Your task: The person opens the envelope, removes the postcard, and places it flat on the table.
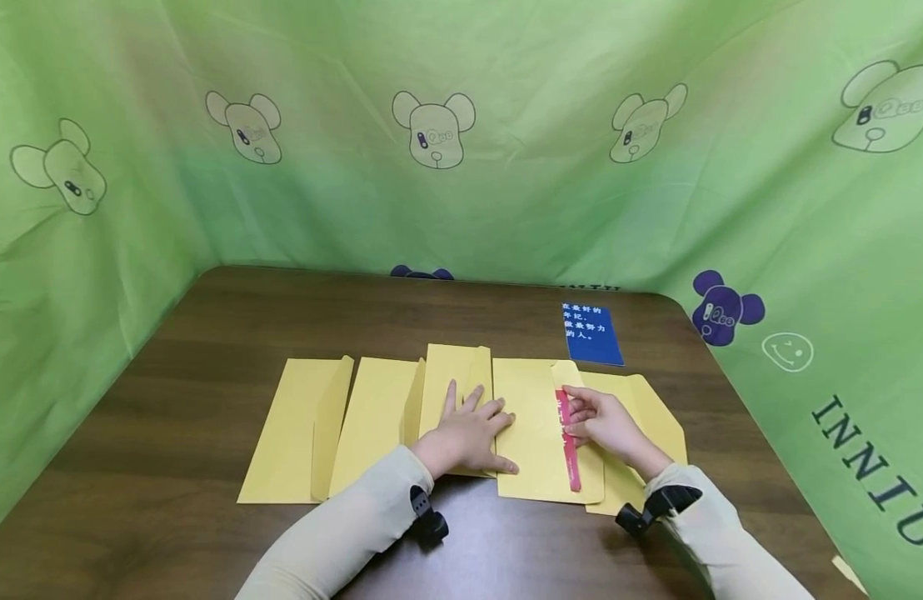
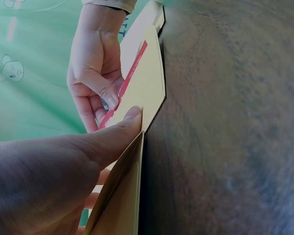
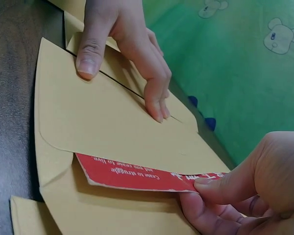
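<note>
My right hand (image 1: 604, 421) pinches a red card (image 1: 570, 454) with white lettering between thumb and fingers. Most of the card is hidden inside a yellow envelope (image 1: 525, 442); a narrow strip sticks out of the open right side. In the right wrist view, the red card (image 3: 132, 175) slopes out from under the envelope's front sheet, its flap folded back below. My left hand (image 1: 469, 433) lies spread with straight fingers across that envelope's left edge and the neighbouring yellow envelope (image 1: 445, 371). Its thumb presses on the envelope holding the card.
Two more yellow envelopes (image 1: 292, 433) lie to the left, flaps at their right sides. Another envelope (image 1: 660, 408) lies partly beneath the card's envelope on the right. A blue card (image 1: 592, 335) with white writing lies behind, on the brown table (image 1: 169, 400). Green printed cloth (image 1: 506, 217) surrounds the table.
</note>
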A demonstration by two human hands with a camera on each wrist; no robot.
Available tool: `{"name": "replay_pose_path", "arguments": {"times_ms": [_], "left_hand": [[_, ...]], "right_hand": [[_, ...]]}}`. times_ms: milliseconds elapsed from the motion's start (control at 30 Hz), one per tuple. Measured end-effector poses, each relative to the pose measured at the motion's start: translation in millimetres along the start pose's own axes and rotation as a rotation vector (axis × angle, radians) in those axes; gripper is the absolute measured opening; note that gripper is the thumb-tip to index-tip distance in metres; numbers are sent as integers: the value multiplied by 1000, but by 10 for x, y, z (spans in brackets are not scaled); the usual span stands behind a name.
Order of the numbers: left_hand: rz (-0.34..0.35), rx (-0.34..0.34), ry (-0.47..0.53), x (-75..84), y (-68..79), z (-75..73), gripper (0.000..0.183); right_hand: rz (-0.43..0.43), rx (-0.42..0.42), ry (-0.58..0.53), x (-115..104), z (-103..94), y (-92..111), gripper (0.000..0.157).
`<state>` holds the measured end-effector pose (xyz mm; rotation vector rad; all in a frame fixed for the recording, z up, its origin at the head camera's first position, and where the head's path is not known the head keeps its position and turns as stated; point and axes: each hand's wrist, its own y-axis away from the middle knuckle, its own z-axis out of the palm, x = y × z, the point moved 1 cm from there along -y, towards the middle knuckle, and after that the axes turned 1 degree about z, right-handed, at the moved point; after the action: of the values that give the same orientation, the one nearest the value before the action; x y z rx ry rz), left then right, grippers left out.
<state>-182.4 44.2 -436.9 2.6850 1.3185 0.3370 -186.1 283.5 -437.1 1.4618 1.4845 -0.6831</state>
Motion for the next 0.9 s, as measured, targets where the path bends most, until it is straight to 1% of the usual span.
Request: {"name": "replay_pose_path", "arguments": {"times_ms": [167, 467, 700, 767, 900], "left_hand": [[2, 9, -8, 10, 2, -19, 79], [-6, 6, -17, 12, -2, -32, 80], [-7, 8, -19, 2, 2, -27, 80], [-7, 7, -18, 2, 7, -30, 80], [-11, 10, -17, 6, 14, -35, 80]], "right_hand": [[12, 33, 19, 14, -67, 10, 69], [8, 35, -4, 22, -111, 35, 69], [40, 29, -12, 57, -159, 42, 71], [36, 22, -13, 69, -167, 42, 72], [36, 34, -47, 87, -172, 46, 75]]}}
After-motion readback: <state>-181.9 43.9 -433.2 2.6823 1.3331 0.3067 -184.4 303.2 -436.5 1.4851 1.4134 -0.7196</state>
